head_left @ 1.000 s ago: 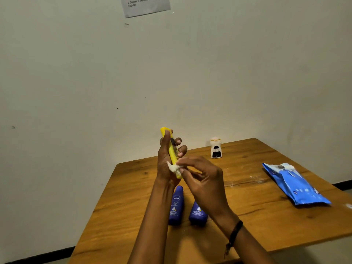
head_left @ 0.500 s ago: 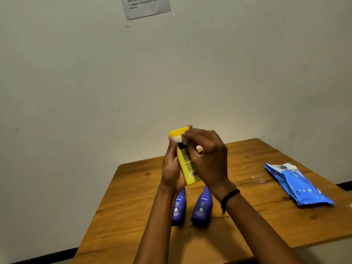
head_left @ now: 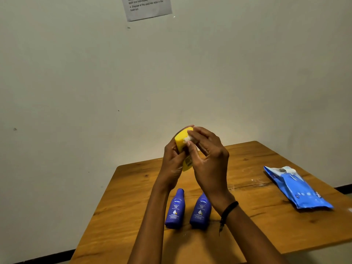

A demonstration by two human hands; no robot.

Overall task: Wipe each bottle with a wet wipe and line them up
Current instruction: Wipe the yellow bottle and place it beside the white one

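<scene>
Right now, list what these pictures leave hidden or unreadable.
Head view only:
- Yellow bottle: left hand and right hand cover most of its body.
- Wet wipe: mostly hidden under right fingers.
- Wall notice: cut off by the top edge.
- Nivea bottles: small print too small.

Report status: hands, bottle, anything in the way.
Left hand grips yellow bottle above the table. Right hand presses wipe on its cap end. Two blue bottles lie side by side below. Nothing in the way.
</scene>
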